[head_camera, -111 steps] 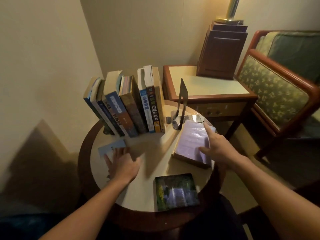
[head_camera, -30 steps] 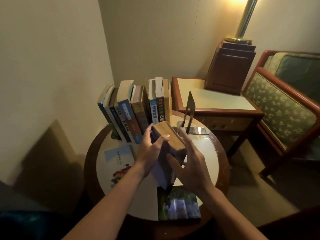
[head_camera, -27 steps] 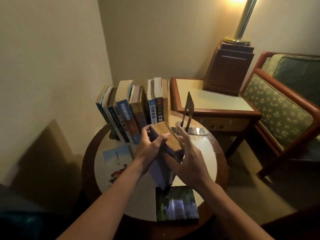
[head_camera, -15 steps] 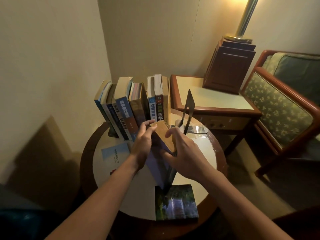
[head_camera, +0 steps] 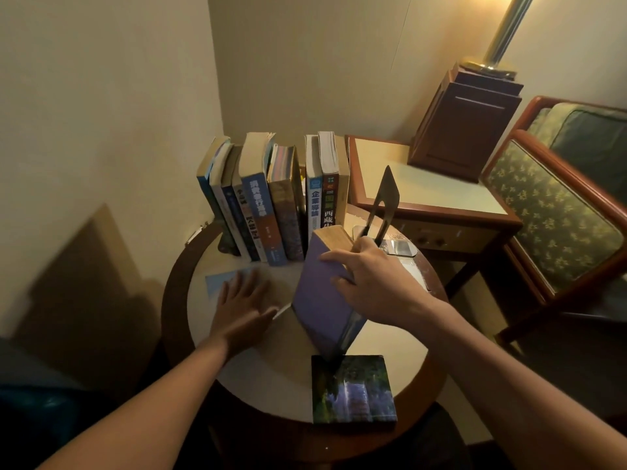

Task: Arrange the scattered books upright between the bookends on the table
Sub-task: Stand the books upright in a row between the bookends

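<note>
A thick purple book [head_camera: 320, 296] stands tilted on the round table [head_camera: 400, 364], gripped from above by my right hand [head_camera: 373, 283]. Behind it a row of several books [head_camera: 271, 205] stands upright, leaning a little left against a dark bookend [head_camera: 225, 244] at the far left. A metal bookend [head_camera: 385, 205] stands to the right of the row, with a gap between. My left hand [head_camera: 242, 307] lies flat with fingers spread on a thin light-blue book [head_camera: 217, 283] lying on the table. A dark green picture book [head_camera: 353, 390] lies flat at the near edge.
A square side table [head_camera: 424, 195] with a wooden lamp base [head_camera: 461, 123] stands behind on the right. An upholstered armchair [head_camera: 556, 212] sits at far right. Walls close in at the left and back.
My left hand has let go of the purple book and dropped onto the thin blue book at the left. My right hand alone now holds the purple book upright.
</note>
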Tool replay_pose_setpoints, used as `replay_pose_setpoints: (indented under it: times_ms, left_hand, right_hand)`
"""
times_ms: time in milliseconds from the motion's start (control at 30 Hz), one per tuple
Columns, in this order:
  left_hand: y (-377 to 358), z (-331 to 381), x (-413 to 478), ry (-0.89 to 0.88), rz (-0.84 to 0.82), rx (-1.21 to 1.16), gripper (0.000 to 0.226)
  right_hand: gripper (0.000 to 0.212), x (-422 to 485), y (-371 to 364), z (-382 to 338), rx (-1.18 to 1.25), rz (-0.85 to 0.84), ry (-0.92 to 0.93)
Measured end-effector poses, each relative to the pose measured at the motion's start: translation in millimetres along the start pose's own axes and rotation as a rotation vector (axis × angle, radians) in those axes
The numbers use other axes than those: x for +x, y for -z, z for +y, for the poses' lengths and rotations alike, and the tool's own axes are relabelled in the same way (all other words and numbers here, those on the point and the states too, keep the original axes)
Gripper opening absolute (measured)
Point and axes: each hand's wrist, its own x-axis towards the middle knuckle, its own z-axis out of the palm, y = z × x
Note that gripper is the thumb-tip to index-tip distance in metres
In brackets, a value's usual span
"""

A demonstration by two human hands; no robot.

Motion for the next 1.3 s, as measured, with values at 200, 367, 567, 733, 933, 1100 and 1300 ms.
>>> replay_pose_setpoints:
  times_ms: [200, 367, 567, 733, 933, 1100, 1300]
  left_hand:
    - [-13, 0, -7, -0.043, 0.156, 0.145, 0.081]
    - [-20, 3, -8, -0.012, 0.212, 0.185, 0.08]
    - [-22, 3, -10, -0.028, 0.263, 0.145, 0.079]
    - [-18, 6, -11, -0.039, 0.258, 0.103, 0.076]
    - [-10, 9, -7, -0.043, 0.234, 0.153, 0.069]
    - [-9, 10, -7, -0.049, 0.27, 0.156, 0.069]
    - [-6, 13, -2, -0.032, 0.245, 0.163, 0.071]
  right_hand:
    - [0.042, -9, -5, 17, 0.007, 0.118, -0.082]
    - [0.042, -10, 4, 40, -0.041, 0.194, -0.16]
    - [0.04, 8, 23, 47, -0.118, 0.378, -0.243]
    - [0.043, 41, 31, 43, -0.141, 0.466, -0.195]
    - [0.04, 74, 27, 47, -0.204, 0.467, -0.189]
    - [0.036, 95, 30, 46, -0.238, 0.477, -0.223]
    - [0.035, 125, 28, 45, -0.207, 0.456, -0.253]
